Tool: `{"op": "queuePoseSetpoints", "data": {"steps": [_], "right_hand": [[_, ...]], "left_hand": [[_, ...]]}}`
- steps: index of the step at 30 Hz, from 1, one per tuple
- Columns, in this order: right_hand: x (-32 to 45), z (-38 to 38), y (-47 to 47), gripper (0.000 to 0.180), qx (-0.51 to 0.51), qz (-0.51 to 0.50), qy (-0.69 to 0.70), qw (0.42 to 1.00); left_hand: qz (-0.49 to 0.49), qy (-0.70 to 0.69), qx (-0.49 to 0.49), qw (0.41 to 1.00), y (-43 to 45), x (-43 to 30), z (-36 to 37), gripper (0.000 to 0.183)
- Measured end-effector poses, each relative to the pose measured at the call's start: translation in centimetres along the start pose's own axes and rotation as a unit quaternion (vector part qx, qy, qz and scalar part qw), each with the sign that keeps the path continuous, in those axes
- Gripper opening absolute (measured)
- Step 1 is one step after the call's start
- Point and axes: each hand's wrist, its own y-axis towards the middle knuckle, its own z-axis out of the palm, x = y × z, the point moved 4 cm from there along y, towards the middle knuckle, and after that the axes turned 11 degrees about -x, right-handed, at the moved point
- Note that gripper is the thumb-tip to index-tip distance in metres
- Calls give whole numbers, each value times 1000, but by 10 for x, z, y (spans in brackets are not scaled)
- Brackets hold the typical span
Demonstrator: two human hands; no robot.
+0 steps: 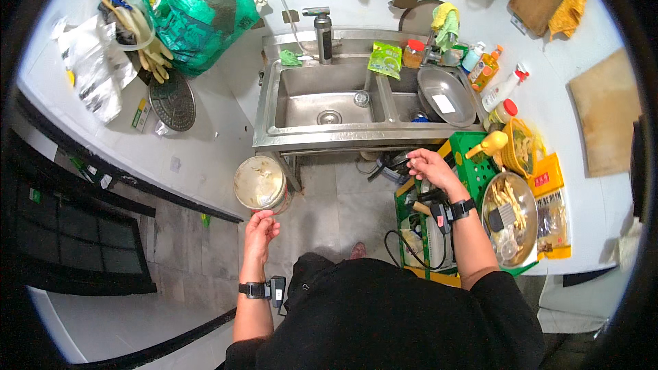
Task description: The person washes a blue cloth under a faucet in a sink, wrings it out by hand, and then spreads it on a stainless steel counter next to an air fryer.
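Observation:
My left hand (261,232) is loosely curled with nothing visible in it. It appears just in front of a lidded bucket (259,182) on the floor, left of the sink. My right hand (433,168) hovers above a green crate (424,246), its fingers bent. A dark, slender object (393,163) lies by its fingertips; whether they grip it is unclear. Both wrists wear black straps with small devices. Ahead stands a stainless steel double sink (329,137). In its right basin leans a metal bowl (450,97) with a white rectangle on it.
A green plastic bag (200,15) and gloves (154,59) occupy the left counter. On the right are a bowl of food strips (506,185), a yellow basket (522,146), bottles (483,69) and a cutting board (606,113). A faucet (323,36) rises behind the left basin.

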Motion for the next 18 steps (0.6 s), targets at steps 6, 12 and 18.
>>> {"op": "queuePoseSetpoints", "data": {"steps": [6, 12, 18], "right_hand": [[13, 11, 82, 27, 19, 21, -30, 999], [49, 18, 155, 46, 48, 5, -72, 996], [98, 37, 231, 61, -36, -6, -175, 984]], "left_hand": [[-7, 33, 7, 999, 60, -19, 39, 17], [6, 51, 30, 998, 148, -51, 77, 17], [-2, 65, 79, 995, 210, -61, 103, 15]]}}
